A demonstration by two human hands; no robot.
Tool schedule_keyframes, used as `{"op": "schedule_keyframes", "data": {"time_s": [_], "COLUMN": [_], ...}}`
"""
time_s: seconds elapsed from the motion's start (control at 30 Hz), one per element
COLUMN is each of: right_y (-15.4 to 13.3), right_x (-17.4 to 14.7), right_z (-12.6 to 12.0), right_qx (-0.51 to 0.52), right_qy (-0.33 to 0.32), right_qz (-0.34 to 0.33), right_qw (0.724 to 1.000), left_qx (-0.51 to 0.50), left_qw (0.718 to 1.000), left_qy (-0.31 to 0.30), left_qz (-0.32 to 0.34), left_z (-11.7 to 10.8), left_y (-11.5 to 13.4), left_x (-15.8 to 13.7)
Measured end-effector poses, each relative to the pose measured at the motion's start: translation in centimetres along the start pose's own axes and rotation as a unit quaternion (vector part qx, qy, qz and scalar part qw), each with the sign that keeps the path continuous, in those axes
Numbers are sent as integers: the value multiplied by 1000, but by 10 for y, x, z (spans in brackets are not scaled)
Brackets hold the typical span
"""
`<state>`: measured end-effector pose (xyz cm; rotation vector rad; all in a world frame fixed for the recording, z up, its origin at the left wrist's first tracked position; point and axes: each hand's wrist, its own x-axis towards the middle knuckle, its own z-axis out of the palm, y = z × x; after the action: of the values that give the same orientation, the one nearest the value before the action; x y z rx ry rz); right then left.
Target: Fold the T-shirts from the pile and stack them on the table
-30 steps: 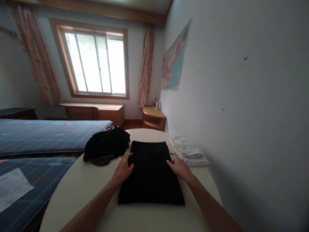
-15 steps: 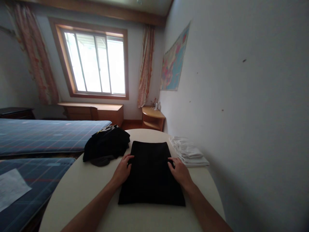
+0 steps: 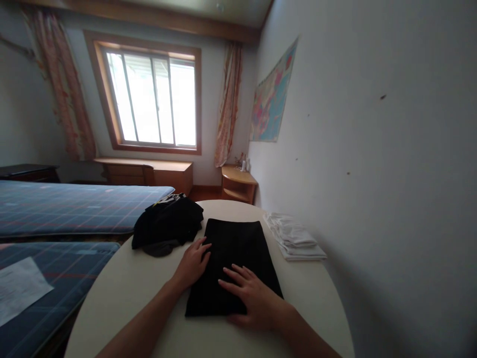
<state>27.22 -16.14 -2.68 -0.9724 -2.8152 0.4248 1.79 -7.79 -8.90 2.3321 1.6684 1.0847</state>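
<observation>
A piece of black clothing (image 3: 238, 243), folded into a flat panel, lies in front of me on the round cream table (image 3: 149, 293); its exact kind does not show. My left hand (image 3: 193, 262) rests at its left edge, fingers spread and the tips on the cloth. Over the lower right part of the panel is my right hand (image 3: 250, 297), palm down with its fingers apart. Its thumb reaches past the near edge. Neither hand grips anything.
A loose heap of black clothes (image 3: 167, 221) sits at the table's far left. Folded white clothes (image 3: 294, 236) are stacked at the right, near the wall. Beds with blue checked mattresses (image 3: 74, 209) stand to the left, one bearing a paper sheet (image 3: 22, 288). Beyond is a corner shelf (image 3: 239, 175).
My right hand has moved from the panel's right edge inward and toward me, onto its lower part. The left hand stays at the left edge. The view has shifted slightly.
</observation>
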Motion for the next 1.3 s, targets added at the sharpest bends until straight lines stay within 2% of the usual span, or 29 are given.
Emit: {"op": "schedule_keyframes", "data": {"time_s": [0.17,0.3,0.4,0.53,0.6,0.67,0.7,0.8,0.9,1.1,1.2,1.3], "right_y": [-12,-24,-33,-44,-47,-47,-46,-27,8,74,91,102], "right_x": [1,-4,-10,-12,-8,-2,2,12,22,28,26,23], "right_z": [7,8,18,37,34,21,12,-11,-14,2,4,4], "right_qx": [-87,-107,-85,-13,19,30,32,31,10,-12,-17,-23], "right_qy": [27,44,18,-62,-90,-77,-59,5,-1,60,107,162], "right_qz": [-44,-57,-112,-183,-213,-220,-209,-93,27,175,231,253], "right_qw": [995,992,990,981,973,972,976,995,1000,983,967,954], "left_qx": [-20,-5,15,13,11,12,11,5,6,43,43,30], "left_qw": [1000,999,1000,999,998,996,996,994,993,994,996,997], "left_qy": [-21,-27,-14,-29,-49,-70,-79,-102,-116,-96,-74,-71], "left_qz": [-3,-22,-13,28,46,52,50,37,16,-20,-11,-12], "left_z": [-12,-25,-32,-30,-24,-16,-12,-5,-3,-5,-8,-11], "left_y": [16,27,32,36,34,31,28,21,16,6,1,-1], "left_x": [0,3,4,1,-2,-4,-5,-4,-2,2,5,8]}}
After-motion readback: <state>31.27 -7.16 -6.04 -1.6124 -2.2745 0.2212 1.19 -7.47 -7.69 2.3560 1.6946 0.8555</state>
